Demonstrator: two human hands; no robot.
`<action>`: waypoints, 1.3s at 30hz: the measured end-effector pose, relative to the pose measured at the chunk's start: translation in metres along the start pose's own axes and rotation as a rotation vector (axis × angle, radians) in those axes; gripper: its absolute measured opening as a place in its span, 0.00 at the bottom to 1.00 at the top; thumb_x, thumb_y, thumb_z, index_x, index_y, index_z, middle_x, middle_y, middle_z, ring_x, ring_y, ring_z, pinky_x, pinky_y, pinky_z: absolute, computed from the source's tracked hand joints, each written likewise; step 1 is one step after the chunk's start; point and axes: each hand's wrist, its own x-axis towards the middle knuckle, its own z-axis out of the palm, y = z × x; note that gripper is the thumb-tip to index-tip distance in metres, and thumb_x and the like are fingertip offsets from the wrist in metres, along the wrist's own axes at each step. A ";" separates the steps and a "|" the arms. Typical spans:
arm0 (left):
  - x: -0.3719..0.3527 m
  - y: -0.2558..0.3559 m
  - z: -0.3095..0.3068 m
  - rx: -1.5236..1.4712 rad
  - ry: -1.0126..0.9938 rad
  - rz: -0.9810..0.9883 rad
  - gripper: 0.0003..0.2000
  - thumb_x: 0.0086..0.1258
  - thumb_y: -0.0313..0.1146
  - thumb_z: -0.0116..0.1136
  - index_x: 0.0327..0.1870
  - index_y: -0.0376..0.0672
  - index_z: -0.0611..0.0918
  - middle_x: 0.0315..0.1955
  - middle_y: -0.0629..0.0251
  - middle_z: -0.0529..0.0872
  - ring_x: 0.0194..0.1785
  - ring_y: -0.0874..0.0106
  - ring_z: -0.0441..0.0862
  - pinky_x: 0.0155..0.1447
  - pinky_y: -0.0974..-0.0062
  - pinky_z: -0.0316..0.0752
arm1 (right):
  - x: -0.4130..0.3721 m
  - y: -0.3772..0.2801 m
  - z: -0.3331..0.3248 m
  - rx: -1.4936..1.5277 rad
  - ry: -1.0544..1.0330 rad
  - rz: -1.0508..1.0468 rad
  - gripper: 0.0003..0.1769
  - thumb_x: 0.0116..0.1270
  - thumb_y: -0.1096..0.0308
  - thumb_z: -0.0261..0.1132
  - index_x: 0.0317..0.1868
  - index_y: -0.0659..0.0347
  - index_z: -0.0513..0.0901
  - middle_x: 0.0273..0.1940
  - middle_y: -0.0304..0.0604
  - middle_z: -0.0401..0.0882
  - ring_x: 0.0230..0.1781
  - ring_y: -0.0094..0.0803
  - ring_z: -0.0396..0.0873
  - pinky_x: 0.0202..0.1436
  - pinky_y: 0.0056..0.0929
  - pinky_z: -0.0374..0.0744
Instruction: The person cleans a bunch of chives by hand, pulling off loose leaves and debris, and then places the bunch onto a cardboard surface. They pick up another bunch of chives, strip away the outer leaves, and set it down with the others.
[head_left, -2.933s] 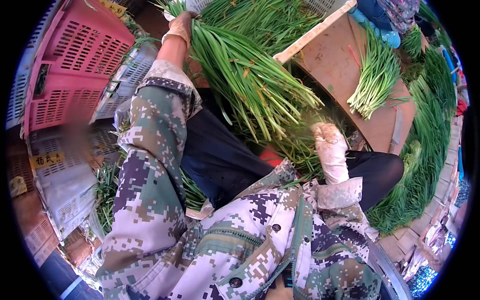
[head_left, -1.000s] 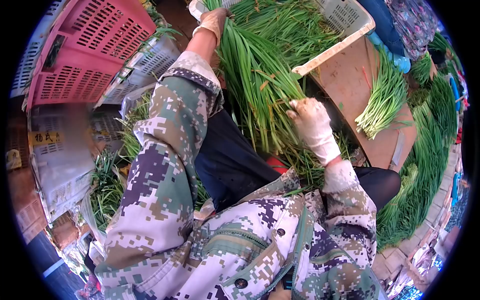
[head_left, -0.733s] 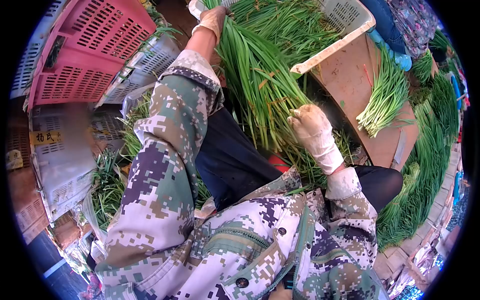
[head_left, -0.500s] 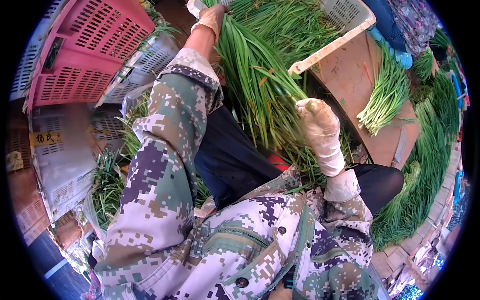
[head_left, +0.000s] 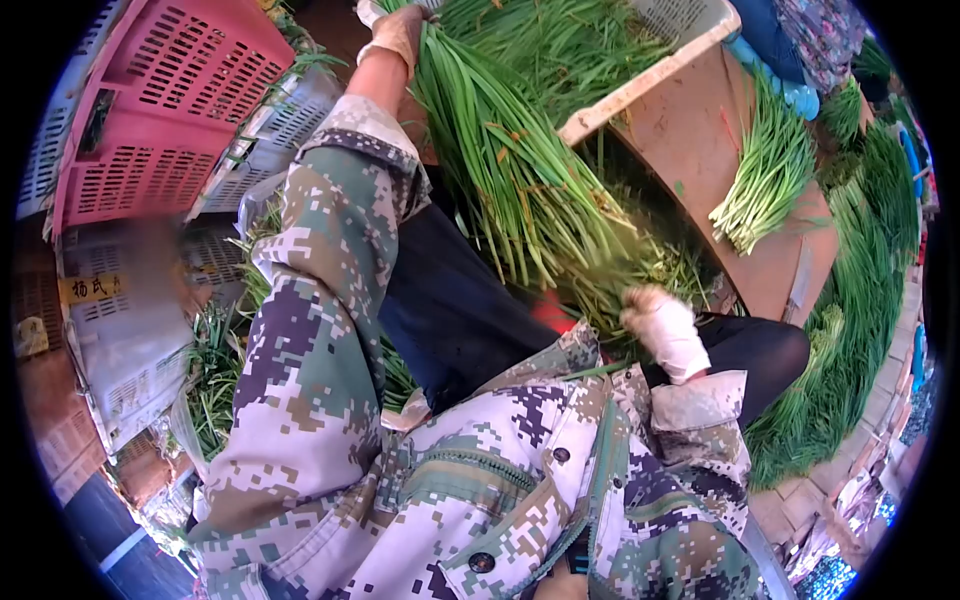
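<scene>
My left hand, in a soiled pale glove, is closed around the leafy end of a bunch of garlic chives. The stalks fan out down and to the right, with some yellowed, ragged leaves among them. My right hand, also gloved, is apart from the bunch, below its stem ends and close to my dark-clothed knee. Motion smears its fingers, so whatever they may hold is hidden. Loose trimmings lie beneath the stem ends.
A white crate full of chives stands ahead. Beside it, a brown board carries a neat bundle. More chives line the right side. A pink crate leans at left. Another person's blue sleeve shows at upper right.
My right hand has moved away from the stem ends, down and slightly right. My left hand keeps its hold on the bunch, which has shifted a little left in view.
</scene>
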 end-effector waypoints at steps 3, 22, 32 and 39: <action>-0.008 0.012 0.012 -0.038 0.139 -0.074 0.06 0.62 0.27 0.52 0.33 0.31 0.77 0.21 0.58 0.82 0.20 0.65 0.80 0.26 0.66 0.79 | 0.006 -0.024 -0.029 -0.007 0.231 -0.115 0.09 0.60 0.68 0.62 0.42 0.56 0.81 0.38 0.48 0.78 0.41 0.46 0.79 0.44 0.37 0.78; 0.003 0.006 0.004 0.211 0.257 -0.106 0.06 0.61 0.26 0.55 0.32 0.31 0.77 0.20 0.60 0.81 0.20 0.67 0.80 0.26 0.70 0.78 | 0.120 -0.049 0.008 -0.462 0.626 -0.662 0.06 0.62 0.65 0.57 0.38 0.53 0.77 0.29 0.39 0.73 0.33 0.36 0.74 0.37 0.38 0.68; 0.003 -0.002 0.010 0.040 0.181 -0.081 0.06 0.65 0.27 0.51 0.34 0.32 0.77 0.24 0.58 0.81 0.22 0.66 0.80 0.27 0.71 0.78 | 0.066 -0.021 -0.004 -0.395 0.148 -0.560 0.08 0.56 0.70 0.57 0.37 0.54 0.77 0.29 0.39 0.78 0.34 0.36 0.79 0.37 0.35 0.73; 0.012 0.008 -0.017 -0.001 0.225 -0.178 0.06 0.59 0.33 0.57 0.26 0.41 0.80 0.20 0.63 0.80 0.21 0.65 0.78 0.29 0.67 0.76 | 0.014 0.060 0.035 -0.421 -0.185 -0.202 0.07 0.58 0.70 0.56 0.31 0.56 0.82 0.29 0.45 0.83 0.33 0.43 0.83 0.37 0.42 0.81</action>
